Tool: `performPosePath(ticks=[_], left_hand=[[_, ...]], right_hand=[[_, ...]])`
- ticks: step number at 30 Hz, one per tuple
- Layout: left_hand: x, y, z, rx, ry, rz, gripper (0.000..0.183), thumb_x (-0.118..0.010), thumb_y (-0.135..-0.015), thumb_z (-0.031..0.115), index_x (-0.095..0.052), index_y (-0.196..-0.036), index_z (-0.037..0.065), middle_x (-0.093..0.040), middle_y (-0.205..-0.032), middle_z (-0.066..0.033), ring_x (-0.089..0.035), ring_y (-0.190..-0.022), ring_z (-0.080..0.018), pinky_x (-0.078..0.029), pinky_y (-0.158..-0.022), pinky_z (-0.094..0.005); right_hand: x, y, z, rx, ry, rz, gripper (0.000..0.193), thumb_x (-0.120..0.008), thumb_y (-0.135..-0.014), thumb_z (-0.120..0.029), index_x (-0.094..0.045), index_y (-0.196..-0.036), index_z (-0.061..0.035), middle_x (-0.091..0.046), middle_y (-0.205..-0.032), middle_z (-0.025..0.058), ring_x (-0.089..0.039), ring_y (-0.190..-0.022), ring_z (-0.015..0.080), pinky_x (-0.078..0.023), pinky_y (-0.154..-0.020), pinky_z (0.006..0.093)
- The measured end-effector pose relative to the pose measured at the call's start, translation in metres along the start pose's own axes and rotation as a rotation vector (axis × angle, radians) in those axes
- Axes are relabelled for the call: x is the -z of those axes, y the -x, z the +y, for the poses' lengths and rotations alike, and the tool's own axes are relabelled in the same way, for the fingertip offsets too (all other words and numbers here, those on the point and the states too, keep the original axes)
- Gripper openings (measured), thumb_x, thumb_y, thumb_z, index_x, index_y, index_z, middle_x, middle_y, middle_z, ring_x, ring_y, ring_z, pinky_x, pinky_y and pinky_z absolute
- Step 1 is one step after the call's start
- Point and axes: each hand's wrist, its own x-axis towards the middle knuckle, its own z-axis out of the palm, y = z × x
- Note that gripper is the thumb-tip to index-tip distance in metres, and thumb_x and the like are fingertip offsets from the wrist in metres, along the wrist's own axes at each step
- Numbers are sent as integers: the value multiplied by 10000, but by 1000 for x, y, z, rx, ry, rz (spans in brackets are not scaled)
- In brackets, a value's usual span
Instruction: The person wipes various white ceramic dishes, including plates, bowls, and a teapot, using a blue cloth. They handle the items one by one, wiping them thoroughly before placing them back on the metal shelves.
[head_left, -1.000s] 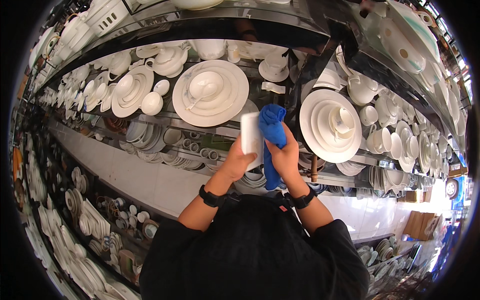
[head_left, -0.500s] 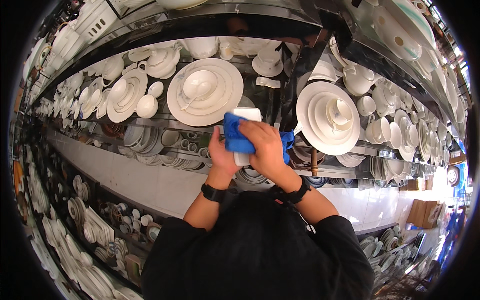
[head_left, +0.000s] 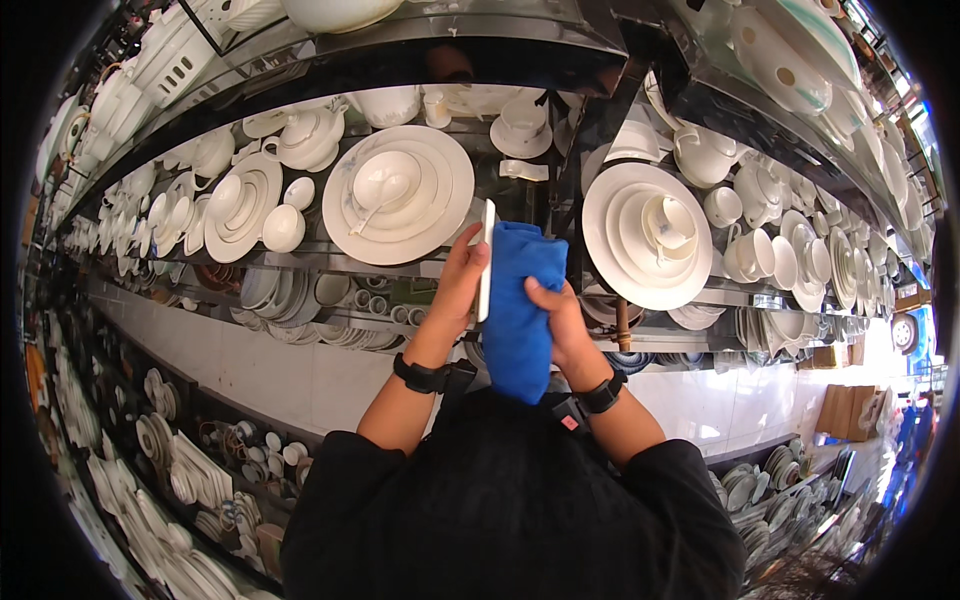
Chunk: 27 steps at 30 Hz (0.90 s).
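My left hand (head_left: 459, 283) is closed on a narrow white rectangular dish (head_left: 487, 262), now turned nearly edge-on, gripping it along its left side. A bunched blue cloth (head_left: 518, 315) hangs against the dish's right face. My right hand (head_left: 566, 322) grips that cloth, thumb on top of it and the other fingers mostly hidden behind. Just beyond the hands, on the shelf, stands a white plate set (head_left: 452, 190) with a bowl and a spoon (head_left: 372, 215) on it. A second plate set (head_left: 603, 245), topped by a cup (head_left: 668, 220), is to the right.
Teapots (head_left: 312, 138), cups and saucers crowd the glass shelf (head_left: 330, 250) on both sides. A dark shelf edge (head_left: 400, 70) runs overhead. A black upright (head_left: 570, 215) divides the shelf. Stacked dishes (head_left: 195, 460) lie behind at left, and cardboard boxes (head_left: 848, 412) stand on the floor at right.
The white dish has turned from face-up to edge-on. My right hand has moved right and nearer with the cloth, which now hangs lengthwise; my left hand has shifted along the dish's side.
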Motion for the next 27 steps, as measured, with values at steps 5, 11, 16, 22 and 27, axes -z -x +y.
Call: performPosePath(ticks=[5, 11, 16, 22, 27], left_hand=[[13, -16, -24, -70, -444, -24, 659, -471, -1003, 441, -313, -1463, -4, -540, -1286, -133, -529, -1159, -180, -417, -987, -293], [16, -10, -1, 55, -150, 10, 644, -512, -805, -137, -395, -1426, -14, -544, -1274, -139, -559, -1111, -207, -442, -963, -318], [23, -23, -9, 60, -135, 141, 606, -524, -826, -137, -416, -1412, -25, -545, -1285, -138, -575, -1069, -186, -477, -916, -304], [14, -32, -18, -13, -260, 190, 623, -583, -820, -122, -414, -1411, -24, -560, -1271, -132, -558, -869, -125, -504, -774, -283], [8, -38, -23, -58, -422, 253, 643, -613, -824, -94, -386, -1422, -28, -583, -1253, -144, -589, -861, -134, -503, -772, -274]], right_hand=[[53, -17, -4, -205, -311, -113, 500, -619, -914, -260, -490, -1315, 7, -609, -1221, 184, -625, -1053, 331, -508, -930, 447], [56, -13, -13, -167, -394, -121, 563, -603, -915, -299, -453, -1358, 14, -576, -1286, 193, -593, -1113, 353, -465, -988, 463], [67, -6, -22, -70, -289, -122, 624, -583, -908, -335, -398, -1412, -16, -530, -1337, 236, -590, -1135, 341, -491, -964, 448], [74, -2, -27, -13, -110, 45, 516, -652, -885, -172, -462, -1333, 1, -602, -1204, 174, -617, -1054, 296, -507, -932, 417], [73, -13, -20, -13, -49, 46, 451, -642, -888, -131, -486, -1290, 2, -626, -1136, 160, -643, -972, 275, -539, -870, 406]])
